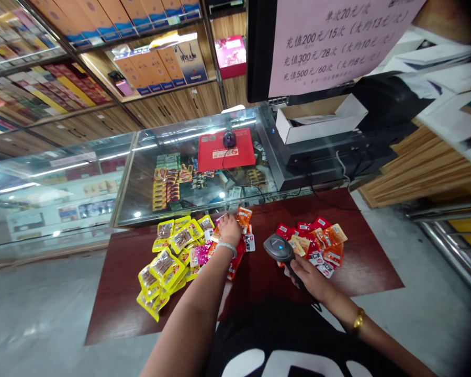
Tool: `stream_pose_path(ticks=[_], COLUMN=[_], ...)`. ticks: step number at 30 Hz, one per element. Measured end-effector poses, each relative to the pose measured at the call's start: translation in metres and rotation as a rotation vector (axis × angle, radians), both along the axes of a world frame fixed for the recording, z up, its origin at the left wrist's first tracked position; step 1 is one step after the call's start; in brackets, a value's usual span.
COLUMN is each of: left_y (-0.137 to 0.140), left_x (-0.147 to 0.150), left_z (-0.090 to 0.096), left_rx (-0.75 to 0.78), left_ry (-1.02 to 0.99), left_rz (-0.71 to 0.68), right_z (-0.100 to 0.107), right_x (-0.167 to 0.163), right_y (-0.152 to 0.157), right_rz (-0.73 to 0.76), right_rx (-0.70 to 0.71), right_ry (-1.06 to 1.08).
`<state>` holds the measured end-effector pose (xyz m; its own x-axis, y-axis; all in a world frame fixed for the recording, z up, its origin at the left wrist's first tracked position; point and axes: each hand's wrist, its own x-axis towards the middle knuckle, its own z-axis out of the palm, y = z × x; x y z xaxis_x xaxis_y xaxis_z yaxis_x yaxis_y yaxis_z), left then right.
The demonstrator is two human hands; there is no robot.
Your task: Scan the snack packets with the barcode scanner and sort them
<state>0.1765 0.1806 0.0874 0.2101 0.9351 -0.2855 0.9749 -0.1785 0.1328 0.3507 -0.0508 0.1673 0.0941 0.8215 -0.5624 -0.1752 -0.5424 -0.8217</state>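
Observation:
My left hand (230, 231) reaches into a pile of small snack packets, its fingers curled down onto an orange and beige snack packet (216, 235); the fingertips are partly hidden. Beside it on the left lies a heap of yellow snack packets (167, 266) with clear windows. A magenta packet (199, 255) and red packets (235, 266) lie under and around that wrist. My right hand (304, 272) is wrapped round the handle of a dark grey barcode scanner (278, 247), with a blue light on its head. Just behind the scanner, red and orange packets (329, 238) form another pile.
The packets lie on a dark red tabletop (255, 298). Beyond it stands a glass display counter (141, 183) with a red mat (208, 152) and a mouse (228, 139). A monitor back with a pink price sheet (329, 47) and a white open box (298, 131) stand at right.

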Motion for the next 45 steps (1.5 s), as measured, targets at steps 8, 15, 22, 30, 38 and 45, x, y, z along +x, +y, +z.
stream_pose_path(ticks=[8, 15, 22, 30, 38, 45], left_y=[-0.008, -0.05, -0.06, -0.071, -0.065, -0.085], left_x=[-0.009, 0.005, 0.01, 0.03, -0.013, -0.006], left_z=[-0.017, -0.017, -0.007, 0.003, 0.014, 0.021], left_rx=[-0.206, -0.362, -0.314, -0.526, -0.16, -0.131], left_ry=[-0.512, -1.174, -1.253, -1.285, -0.266, -0.049], left_rz=[0.26, 0.555, 0.576, 0.455, -0.099, -0.56], right_z=[0.004, 0.002, 0.006, 0.009, 0.007, 0.007], right_x=[0.0, -0.003, -0.001, 0.001, 0.002, 0.001], right_y=[0.0, 0.001, -0.004, -0.013, -0.021, -0.025], right_rz=[0.026, 0.095, 0.089, 0.055, 0.067, 0.1], right_rx=[0.009, 0.079, 0.088, 0.078, 0.056, 0.074], right_ry=[0.017, 0.027, -0.001, 0.009, -0.013, -0.02])
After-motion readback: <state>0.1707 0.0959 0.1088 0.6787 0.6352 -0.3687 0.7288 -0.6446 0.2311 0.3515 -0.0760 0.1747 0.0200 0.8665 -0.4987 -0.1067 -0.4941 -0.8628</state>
